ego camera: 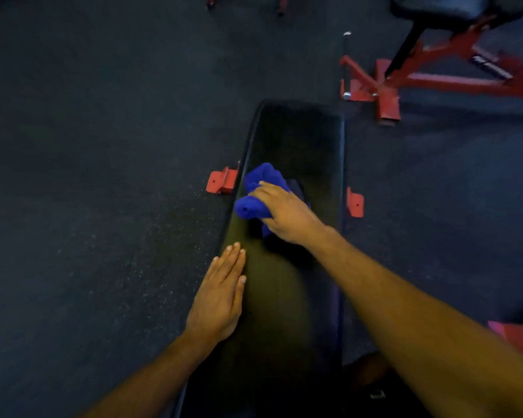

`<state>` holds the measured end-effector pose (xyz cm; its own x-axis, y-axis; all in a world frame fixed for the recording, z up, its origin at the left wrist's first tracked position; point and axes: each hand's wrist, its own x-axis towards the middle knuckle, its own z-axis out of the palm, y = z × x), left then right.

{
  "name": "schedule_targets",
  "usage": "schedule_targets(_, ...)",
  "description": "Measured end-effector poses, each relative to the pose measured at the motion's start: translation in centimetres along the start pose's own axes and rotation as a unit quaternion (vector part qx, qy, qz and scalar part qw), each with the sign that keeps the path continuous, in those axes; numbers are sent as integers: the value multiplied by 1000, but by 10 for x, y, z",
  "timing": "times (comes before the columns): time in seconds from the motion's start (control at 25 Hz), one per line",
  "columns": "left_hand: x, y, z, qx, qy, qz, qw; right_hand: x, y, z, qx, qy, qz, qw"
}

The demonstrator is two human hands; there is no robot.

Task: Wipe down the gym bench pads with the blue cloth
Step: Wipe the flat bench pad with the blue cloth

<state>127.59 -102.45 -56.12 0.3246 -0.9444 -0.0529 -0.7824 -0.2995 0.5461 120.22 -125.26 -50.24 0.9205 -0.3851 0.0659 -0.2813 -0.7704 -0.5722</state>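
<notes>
A long black bench pad [296,140] runs away from me down the middle of the view. A bunched blue cloth [258,188] lies on its left half, about midway along. My right hand [284,215] lies on top of the cloth with fingers curled over it, gripping it against the pad. My left hand [222,294] lies flat with straight fingers on the pad's left edge, nearer to me and holding nothing.
Red frame feet [221,181] [355,203] stick out from under the bench on both sides. A second bench with a red frame [435,79] and a black seat stands at the far right. Dark rubber floor [88,176] surrounds everything.
</notes>
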Motion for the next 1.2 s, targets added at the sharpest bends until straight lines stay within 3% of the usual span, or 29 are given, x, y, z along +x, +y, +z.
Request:
schedule_targets(0.08,1,4,-2,25,35,2,999,-54,10,-20,62,140,73,986)
schedule_targets(0.2,40,21,-6,95,95,56,989,-131,41,-39,187,332,258,888)
schedule_targets(0.28,94,47,-3,92,61,104,988,-156,58,-37,266,378,356,812)
schedule_targets(0.36,145,69,10,113,-14,135,984,-163,67,-23,337,374,394,769)
schedule_targets(0.44,174,73,27,151,-68,138,977,-156,66,-1,370,337,392,772)
schedule_targets(0.6,185,53,45,180,-51,146,971,-128,69,41,380,315,364,790)
schedule_targets(0.72,189,51,52,181,-37,151,971,-87,103,26,400,337,365,770)
schedule_targets(0.96,186,55,48,177,-39,161,970,-10,166,-28,377,309,353,799)
schedule_targets(1.2,183,61,43,170,-48,152,973,-95,96,26,356,299,367,806)
